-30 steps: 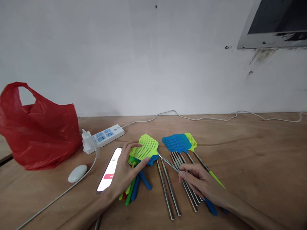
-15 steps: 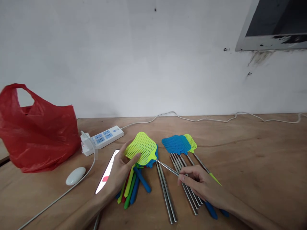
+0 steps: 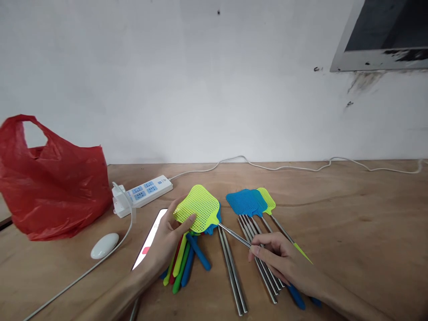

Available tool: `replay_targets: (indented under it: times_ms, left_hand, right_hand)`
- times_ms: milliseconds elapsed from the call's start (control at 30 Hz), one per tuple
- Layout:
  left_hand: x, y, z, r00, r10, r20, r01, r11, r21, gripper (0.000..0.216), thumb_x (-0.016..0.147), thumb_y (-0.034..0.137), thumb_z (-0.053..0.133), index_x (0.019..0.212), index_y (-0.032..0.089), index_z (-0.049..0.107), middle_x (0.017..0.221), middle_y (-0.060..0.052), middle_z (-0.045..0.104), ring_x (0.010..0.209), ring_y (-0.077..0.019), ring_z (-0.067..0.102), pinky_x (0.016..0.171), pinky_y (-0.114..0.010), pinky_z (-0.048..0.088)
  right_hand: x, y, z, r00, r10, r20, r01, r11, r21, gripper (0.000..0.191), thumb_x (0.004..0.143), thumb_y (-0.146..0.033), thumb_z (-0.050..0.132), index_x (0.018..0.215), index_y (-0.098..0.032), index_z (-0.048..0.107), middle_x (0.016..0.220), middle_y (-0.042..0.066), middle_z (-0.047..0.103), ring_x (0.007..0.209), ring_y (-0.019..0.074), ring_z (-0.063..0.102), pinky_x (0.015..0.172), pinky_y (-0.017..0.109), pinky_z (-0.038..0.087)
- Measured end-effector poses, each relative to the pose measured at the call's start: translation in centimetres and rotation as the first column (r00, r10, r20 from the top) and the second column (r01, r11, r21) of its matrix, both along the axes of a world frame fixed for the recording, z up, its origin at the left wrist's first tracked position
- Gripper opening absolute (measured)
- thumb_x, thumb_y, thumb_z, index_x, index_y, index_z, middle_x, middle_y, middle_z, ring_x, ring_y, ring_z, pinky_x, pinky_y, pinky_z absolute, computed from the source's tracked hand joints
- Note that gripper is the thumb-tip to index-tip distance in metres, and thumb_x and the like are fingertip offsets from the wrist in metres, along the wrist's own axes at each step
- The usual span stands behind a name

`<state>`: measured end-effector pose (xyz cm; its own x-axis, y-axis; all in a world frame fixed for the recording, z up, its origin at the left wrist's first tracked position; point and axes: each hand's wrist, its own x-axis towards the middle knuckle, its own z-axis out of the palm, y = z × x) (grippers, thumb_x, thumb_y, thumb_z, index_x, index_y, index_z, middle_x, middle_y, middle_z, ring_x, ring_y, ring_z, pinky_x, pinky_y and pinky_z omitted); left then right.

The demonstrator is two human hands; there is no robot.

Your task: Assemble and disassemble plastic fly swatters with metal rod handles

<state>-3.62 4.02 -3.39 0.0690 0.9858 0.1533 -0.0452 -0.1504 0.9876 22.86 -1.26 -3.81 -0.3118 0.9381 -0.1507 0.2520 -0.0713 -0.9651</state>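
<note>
My left hand [image 3: 165, 243] pinches the yellow-green mesh head [image 3: 198, 208] of a fly swatter, lifted a little off the table. My right hand [image 3: 279, 261] grips the thin metal rod [image 3: 234, 234] that runs from that head. Under the head lie more blue swatter heads and a bunch of coloured plastic handles [image 3: 183, 261]. To the right lies a row of assembled swatters with blue heads [image 3: 244, 202] and steel rods [image 3: 261, 249]. Two loose steel rods [image 3: 232, 272] lie between the groups.
A phone [image 3: 149, 240] with a lit screen lies under my left wrist. A white power strip [image 3: 142, 192], a white mouse-like device [image 3: 104, 245] and cables sit to the left. A red plastic bag [image 3: 50, 183] stands at the far left on the wooden table [image 3: 351, 232].
My left hand has turned from lying over the pile to pinching the yellow-green head, which has risen slightly. My right hand stays on the rod.
</note>
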Motion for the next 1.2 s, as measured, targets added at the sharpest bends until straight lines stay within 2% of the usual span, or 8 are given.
replay_targets:
  times_ms: [300,467,567,667,767,833,933,1200]
  left_hand:
    - [0.4,-0.8,-0.2,0.969,0.05,-0.243,-0.023,0.993,0.113,0.054,0.09,0.043,0.063,0.14,0.031,0.046,0.133,-0.006,0.062,0.121,-0.0282,0.06,0.097,-0.041,0.055]
    - [0.2,-0.6,0.6,0.962,0.043,-0.271,-0.009,0.992,0.122,0.05,0.09,0.046,0.063,0.136,0.03,0.051,0.121,-0.004,0.067,0.113,-0.0277,0.064,0.092,-0.038,0.055]
    - [-0.4,-0.2,1.1,0.934,0.116,-0.338,-0.048,0.978,0.203,0.052,0.097,0.049,0.05,0.145,0.031,0.039,0.116,-0.005,0.066,0.099,-0.0248,0.066,0.081,-0.037,0.055]
    - [-1.2,0.4,1.2,0.763,0.286,-0.58,-0.078,0.931,0.357,0.048,0.101,0.049,0.04,0.143,0.027,0.038,0.096,-0.004,0.067,0.081,-0.0246,0.065,0.07,-0.037,0.051]
    - [-1.9,0.9,0.7,0.451,0.353,-0.82,0.035,0.911,0.411,0.034,0.102,0.044,0.033,0.113,0.024,0.059,0.084,-0.005,0.068,0.075,-0.0274,0.064,0.065,-0.037,0.044]
    - [-1.9,1.1,0.3,0.288,0.372,-0.883,0.102,0.904,0.414,0.034,0.102,0.038,0.03,0.094,0.024,0.061,0.083,-0.007,0.069,0.077,-0.0293,0.066,0.062,-0.035,0.042]
    - [-1.7,1.0,-0.3,0.163,0.407,-0.899,0.157,0.889,0.431,0.036,0.101,0.035,0.031,0.081,0.024,0.059,0.079,-0.008,0.068,0.076,-0.0303,0.066,0.061,-0.034,0.041]
    - [-1.0,0.5,0.0,-0.082,0.364,-0.928,0.214,0.916,0.341,0.044,0.105,0.034,0.032,0.076,0.02,0.062,0.072,-0.008,0.068,0.072,-0.0292,0.067,0.063,-0.034,0.041]
  right_hand:
    - [-0.6,-0.6,-0.4,0.998,-0.019,0.054,0.019,1.0,0.007,0.047,0.086,-0.063,0.055,0.085,-0.018,0.07,0.047,-0.01,0.033,0.036,0.0077,0.029,0.037,0.023,0.021]
    - [-0.8,-0.6,-0.4,0.999,-0.014,0.042,0.013,1.0,0.016,0.049,0.087,-0.064,0.055,0.085,-0.018,0.07,0.043,-0.01,0.031,0.036,0.0079,0.027,0.037,0.023,0.021]
    - [-0.6,-0.4,-0.3,0.999,-0.031,-0.007,0.031,0.999,0.024,0.053,0.088,-0.068,0.05,0.086,-0.018,0.067,0.04,-0.011,0.031,0.035,0.0079,0.026,0.037,0.022,0.021]
    - [-0.3,-0.1,-0.2,0.998,-0.055,-0.016,0.056,0.997,0.06,0.055,0.089,-0.069,0.047,0.086,-0.017,0.065,0.037,-0.011,0.031,0.032,0.0079,0.025,0.037,0.022,0.02]
    - [-0.2,0.2,-0.2,0.997,-0.078,-0.014,0.079,0.994,0.082,0.054,0.089,-0.069,0.048,0.085,-0.017,0.065,0.037,-0.011,0.031,0.032,0.0078,0.025,0.038,0.022,0.02]
    - [-0.3,0.3,-0.3,0.997,-0.081,-0.006,0.081,0.994,0.078,0.055,0.088,-0.07,0.048,0.084,-0.017,0.065,0.036,-0.011,0.031,0.032,0.0077,0.024,0.037,0.023,0.018]
    - [-0.4,0.3,-0.4,0.996,-0.087,0.016,0.085,0.994,0.068,0.057,0.087,-0.072,0.048,0.083,-0.017,0.065,0.037,-0.011,0.031,0.032,0.0076,0.024,0.037,0.023,0.016]
    - [-0.5,0.2,-0.4,0.994,-0.096,0.045,0.093,0.994,0.061,0.06,0.085,-0.074,0.047,0.085,-0.017,0.066,0.038,-0.01,0.032,0.033,0.0078,0.026,0.039,0.023,0.018]
